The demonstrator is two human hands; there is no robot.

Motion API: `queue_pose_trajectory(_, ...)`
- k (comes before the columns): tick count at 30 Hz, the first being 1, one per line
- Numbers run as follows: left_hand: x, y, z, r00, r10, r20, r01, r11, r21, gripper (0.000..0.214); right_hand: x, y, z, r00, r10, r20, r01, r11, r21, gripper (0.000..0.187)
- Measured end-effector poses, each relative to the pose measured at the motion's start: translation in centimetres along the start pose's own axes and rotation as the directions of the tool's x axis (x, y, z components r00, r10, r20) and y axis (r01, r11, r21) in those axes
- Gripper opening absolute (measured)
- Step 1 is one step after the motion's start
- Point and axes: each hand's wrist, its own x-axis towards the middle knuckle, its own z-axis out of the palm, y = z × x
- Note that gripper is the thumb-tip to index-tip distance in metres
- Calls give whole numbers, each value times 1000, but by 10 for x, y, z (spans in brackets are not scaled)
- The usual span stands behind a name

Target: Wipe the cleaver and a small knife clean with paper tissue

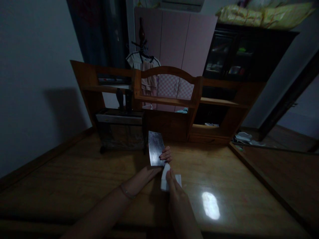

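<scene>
Left hand (164,155) clamped on a cleaver (155,147) held blade-up over the bench (224,172), right hand (175,194) pinching a white cloth (164,179) against its lower edge; wiping looks under way, most of blade seemingly left.

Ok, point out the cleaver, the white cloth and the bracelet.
cleaver (156,147), head view, middle of the flat blade.
white cloth (163,181), head view, left part beside the fingers.
bracelet (126,192), head view, band across the wrist.
</scene>
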Motion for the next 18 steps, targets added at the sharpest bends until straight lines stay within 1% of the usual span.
queue_pose_trajectory(5, -6, 2, 6, 1000, -9, -26, 9, 1000, 4, 27, -11, -3, -12, 996, -42, 78, 46, 998, -45, 90)
queue_pose_trajectory(8, -4, 3, 9, 999, -25, -29, 25, 1000, 6, 26, -16, -4, -18, 992, -53, 112, 57, 998, -31, 90)
queue_pose_trajectory(10, -4, 4, 10, 999, -38, -27, 38, 999, 7, 25, -18, -4, -25, 990, -58, 125, 58, 998, 8, 86)
queue_pose_trajectory(12, -6, 5, 9, 999, -44, -21, 44, 999, 7, 24, -17, -4, -34, 989, -58, 138, 48, 996, 78, 78)
queue_pose_trajectory(14, -9, 5, 8, 999, -41, -14, 41, 999, 4, 23, -14, -3, -44, 992, -42, 118, 22, 986, 162, 64)
queue_pose_trajectory(16, -12, 4, 7, 999, -35, -9, 35, 999, 0, 23, -7, -2, -52, 998, 23, 59, -35, 976, 216, 53)
queue_pose_trajectory(18, -13, 2, 9, 999, -33, -9, 33, 999, 0, 26, 1, -3, -52, 996, 92, 6, -91, 968, 236, 52)
